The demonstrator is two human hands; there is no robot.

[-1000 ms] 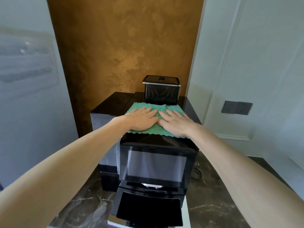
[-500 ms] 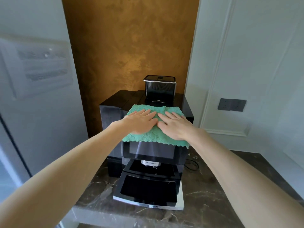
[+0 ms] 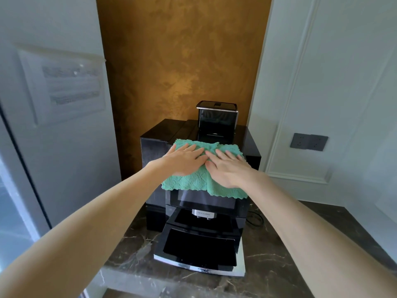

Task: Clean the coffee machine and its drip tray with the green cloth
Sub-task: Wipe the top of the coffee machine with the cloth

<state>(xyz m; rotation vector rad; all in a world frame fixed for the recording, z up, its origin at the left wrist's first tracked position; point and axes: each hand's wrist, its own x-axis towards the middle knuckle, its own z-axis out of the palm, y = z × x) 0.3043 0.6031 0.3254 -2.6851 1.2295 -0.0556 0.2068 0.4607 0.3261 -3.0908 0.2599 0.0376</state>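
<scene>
A black coffee machine (image 3: 206, 203) stands on a dark marble counter, its black drip tray (image 3: 199, 250) sticking out at the front bottom. The green cloth (image 3: 189, 182) lies spread over the machine's top, and its front edge hangs over the dark front panel. My left hand (image 3: 184, 160) and my right hand (image 3: 227, 168) lie flat on the cloth side by side with straight fingers, pressing it onto the top.
A black bean container (image 3: 217, 119) stands at the back of the machine's top, and a black side unit (image 3: 154, 151) adjoins on the left. The marble counter (image 3: 279, 254) extends right. A grey wall socket (image 3: 308, 141) is on the white wall. A brown wall panel rises behind.
Both hands have slid the cloth toward me, from the back of the machine's top to its front edge, so the cloth now hangs over the front panel. The view has pulled back.
</scene>
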